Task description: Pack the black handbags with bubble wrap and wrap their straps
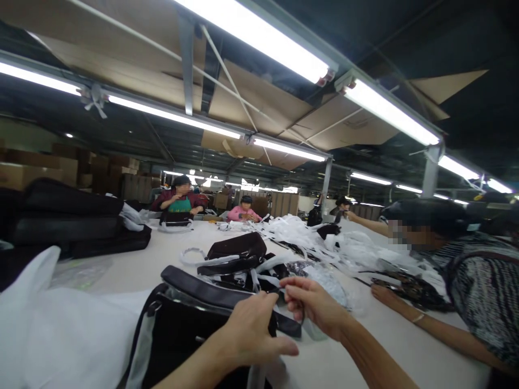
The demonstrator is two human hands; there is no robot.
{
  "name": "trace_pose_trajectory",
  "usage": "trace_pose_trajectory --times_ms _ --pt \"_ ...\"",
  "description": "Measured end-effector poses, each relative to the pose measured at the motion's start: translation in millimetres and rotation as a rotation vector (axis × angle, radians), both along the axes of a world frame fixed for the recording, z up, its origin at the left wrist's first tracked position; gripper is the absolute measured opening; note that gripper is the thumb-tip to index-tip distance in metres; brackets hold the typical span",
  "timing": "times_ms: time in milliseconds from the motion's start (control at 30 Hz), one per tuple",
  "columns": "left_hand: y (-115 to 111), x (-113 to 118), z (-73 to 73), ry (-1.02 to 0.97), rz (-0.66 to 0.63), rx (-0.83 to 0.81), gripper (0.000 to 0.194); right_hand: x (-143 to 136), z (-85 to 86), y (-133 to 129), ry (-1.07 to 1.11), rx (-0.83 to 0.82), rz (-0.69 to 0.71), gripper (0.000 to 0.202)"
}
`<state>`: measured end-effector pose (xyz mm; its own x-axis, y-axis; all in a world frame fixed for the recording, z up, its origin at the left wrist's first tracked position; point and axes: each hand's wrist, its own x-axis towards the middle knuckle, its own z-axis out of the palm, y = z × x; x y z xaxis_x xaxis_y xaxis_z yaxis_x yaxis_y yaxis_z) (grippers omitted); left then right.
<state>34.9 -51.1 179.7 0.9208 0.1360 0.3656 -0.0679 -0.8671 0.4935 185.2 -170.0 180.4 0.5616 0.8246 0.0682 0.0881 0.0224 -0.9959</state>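
A black handbag [194,329] stands in front of me, with grey-white wrapping along its side and a dark padded strap or flap [206,286] across its top. My left hand [253,327] lies over the bag's right top edge, thumb spread out to the side and fingers stretched forward. Just right of it, my right hand [314,305] is raised with thumb and fingers pinched together. Whatever is between those fingertips is too small or hidden to make out. Close beyond both hands lies a strap wrapped in white [267,278].
More dark bags [237,248] lie farther along the white table [162,254]. A stack of black bags [77,216] and white wrapping [73,335] are at left. White strips [292,229] are heaped at centre right. A co-worker's arm [405,313] rests on the table at right.
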Motion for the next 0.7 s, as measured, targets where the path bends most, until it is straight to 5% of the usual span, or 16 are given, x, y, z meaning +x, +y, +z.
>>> trace_pose_trajectory --times_ms 100,167,233,400,567,700 --pt "-0.4 16.1 -5.5 -0.049 0.048 -0.27 0.017 -14.8 35.6 7.4 -0.1 0.158 0.106 0.055" --pt "11.5 18.8 -3.4 -0.081 0.045 -0.382 0.007 -19.0 35.6 12.2 -0.204 0.159 0.009 0.055" --pt "30.2 14.8 4.0 -0.114 0.0 -0.481 0.01 -18.4 16.9 14.5 -0.342 0.11 -0.07 0.049" --pt "63.5 -0.2 25.6 -0.145 -0.054 -0.727 0.023 -17.5 -42.5 15.4 -0.63 -0.01 0.025 0.055" --pt "47.0 18.3 24.7 -0.094 -0.113 -0.935 0.036 -29.5 -55.3 26.4 -0.646 -0.033 0.023 0.046" --pt "48.3 33.0 25.0 -0.09 -0.057 -0.988 0.027 -25.6 -72.9 34.1 -0.755 0.028 -0.076 0.031"
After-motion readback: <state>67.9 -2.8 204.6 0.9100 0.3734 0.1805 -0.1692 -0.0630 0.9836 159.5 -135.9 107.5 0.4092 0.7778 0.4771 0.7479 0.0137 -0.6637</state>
